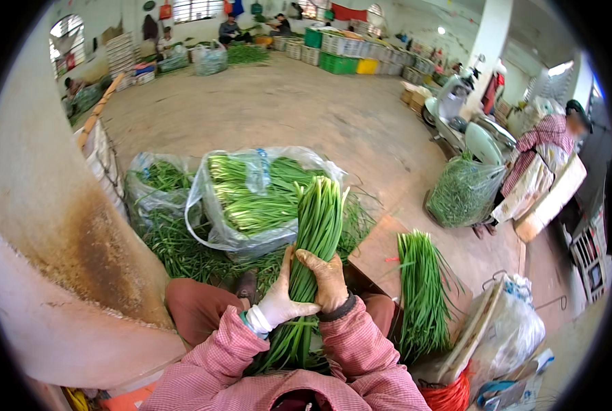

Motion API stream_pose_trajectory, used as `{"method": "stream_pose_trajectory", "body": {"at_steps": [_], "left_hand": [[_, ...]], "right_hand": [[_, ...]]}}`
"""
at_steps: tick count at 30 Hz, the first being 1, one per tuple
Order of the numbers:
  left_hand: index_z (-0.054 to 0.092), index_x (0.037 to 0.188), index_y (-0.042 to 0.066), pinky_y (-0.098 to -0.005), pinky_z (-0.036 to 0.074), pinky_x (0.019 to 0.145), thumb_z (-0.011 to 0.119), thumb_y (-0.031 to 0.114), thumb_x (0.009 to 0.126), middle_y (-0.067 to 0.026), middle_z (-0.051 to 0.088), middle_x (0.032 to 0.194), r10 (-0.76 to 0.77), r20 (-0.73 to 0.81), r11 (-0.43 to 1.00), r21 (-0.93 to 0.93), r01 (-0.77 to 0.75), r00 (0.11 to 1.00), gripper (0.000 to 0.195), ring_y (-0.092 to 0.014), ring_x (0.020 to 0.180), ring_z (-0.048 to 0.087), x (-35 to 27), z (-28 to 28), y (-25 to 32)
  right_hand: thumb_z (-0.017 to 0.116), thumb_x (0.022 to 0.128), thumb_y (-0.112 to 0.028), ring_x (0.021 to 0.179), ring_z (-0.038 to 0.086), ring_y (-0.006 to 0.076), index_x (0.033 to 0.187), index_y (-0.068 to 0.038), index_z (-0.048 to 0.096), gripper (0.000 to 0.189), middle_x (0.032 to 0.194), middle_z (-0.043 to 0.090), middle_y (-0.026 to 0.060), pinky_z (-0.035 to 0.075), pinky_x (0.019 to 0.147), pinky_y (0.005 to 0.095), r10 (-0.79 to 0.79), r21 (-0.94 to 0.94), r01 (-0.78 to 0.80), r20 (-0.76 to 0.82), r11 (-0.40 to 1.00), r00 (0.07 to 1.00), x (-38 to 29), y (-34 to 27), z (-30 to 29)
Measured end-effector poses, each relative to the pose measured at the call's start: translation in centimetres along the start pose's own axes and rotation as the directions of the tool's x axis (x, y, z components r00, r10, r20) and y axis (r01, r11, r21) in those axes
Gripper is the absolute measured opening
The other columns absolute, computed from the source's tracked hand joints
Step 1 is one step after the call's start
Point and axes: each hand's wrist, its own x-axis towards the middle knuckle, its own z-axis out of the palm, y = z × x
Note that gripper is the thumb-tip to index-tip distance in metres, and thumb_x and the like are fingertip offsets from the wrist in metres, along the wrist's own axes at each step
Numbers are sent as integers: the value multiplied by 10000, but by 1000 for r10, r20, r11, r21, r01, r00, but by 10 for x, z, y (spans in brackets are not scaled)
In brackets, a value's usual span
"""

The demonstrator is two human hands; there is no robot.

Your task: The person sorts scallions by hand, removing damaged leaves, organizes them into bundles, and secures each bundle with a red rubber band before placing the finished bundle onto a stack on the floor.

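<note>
Between my two gloved hands is a thick bundle of long green stalks (320,221), probably garlic chives, with its pale cut ends pointing up and away from me. My left hand (281,303), in a white glove, wraps its lower left side. My right hand (326,280), in a stained tan glove, grips it from the right, thumb across the front. Leaf tips hang down over my lap. Beyond the bundle, a clear plastic bag (234,244) holds more stalks (257,205) laid in rows. A second bunch (421,293) lies on a brown board (375,246) to my right.
Loose green trimmings (183,257) cover the floor ahead, beside another filled bag (157,190). At right are red twine (447,393), a plastic-wrapped bundle (511,323), a person (542,133) carrying foam slabs, and a scooter (455,103). A wall (54,231) stands close on the left.
</note>
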Motion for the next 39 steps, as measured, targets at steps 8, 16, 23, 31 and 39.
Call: {"method": "stream_pose_trajectory", "body": {"at_steps": [8,16,23,31,39], "left_hand": [[296,1299,49,-341,477,735,642,173,598,-188,605,870,-286,90,769,616,172,954,792,-275,787,612,-36,-26,18],[296,1315,86,-399,476,608,620,119,578,-184,594,712,-366,-47,459,860,225,929,805,-335,647,588,-74,-37,37],[311,1313,100,-380,456,546,623,67,570,-136,565,664,-338,-22,278,953,122,941,806,-298,588,566,-81,-34,54],[290,1329,113,-364,437,490,569,31,595,-79,510,637,-304,16,160,986,35,952,790,-252,526,529,-97,-36,49],[262,1338,110,-360,460,541,580,69,631,-89,561,701,-354,54,318,946,66,934,777,-275,594,573,-104,-48,52]], "right_hand": [[579,819,-289,791,570,179,1108,-34,485,397,943,593,62,485,714,298,17,353,-54,109,934,994,26,-14,-69],[659,740,-206,1079,468,225,1180,-73,502,486,1180,490,114,333,951,349,-453,-560,619,422,551,785,-4,-32,-77],[607,738,-62,704,592,245,748,-23,611,41,716,615,104,474,651,344,-579,-847,363,82,389,811,11,-15,-105],[643,722,-266,1152,405,284,862,-90,661,225,1091,575,60,252,957,459,-165,-749,627,606,212,779,-6,20,-70],[602,781,-126,803,594,221,784,-39,647,98,810,644,90,429,799,374,-448,-558,595,392,579,803,-1,35,-79]]}}
